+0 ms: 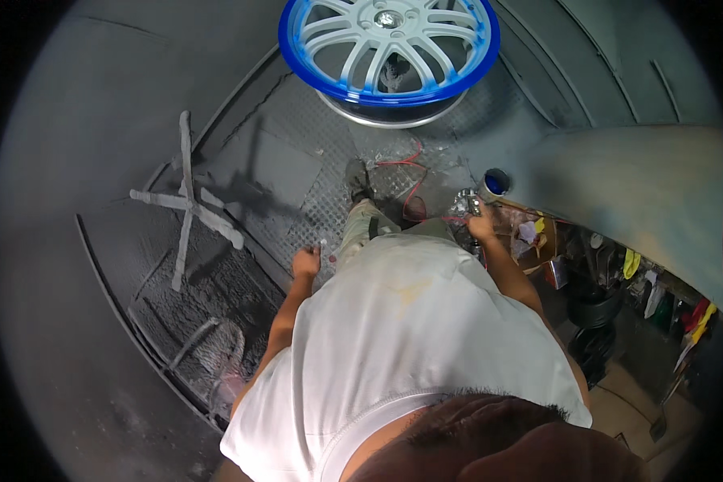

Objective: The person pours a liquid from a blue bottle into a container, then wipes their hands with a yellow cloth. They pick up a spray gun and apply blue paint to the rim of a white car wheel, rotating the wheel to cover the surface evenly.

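Observation:
My right hand is closed around what looks like a spray gun with a crinkled silver covering. A red hose runs from it across the floor. Right beside the gun stands an open can with blue liquid inside. My left hand hangs by my left thigh, its fingers curled; a small pale bit shows at the fingertips, too small to name. Ahead of me, raised above the floor, is a silver multi-spoke car wheel with a bright blue outer lip. Neither hand touches it.
A grey-coated cross-shaped stand is at my left on the patterned floor. To my right, a bench edge overhangs an open box of scraps, a black bucket and hanging yellow and red items. Grey sheeting lines the walls.

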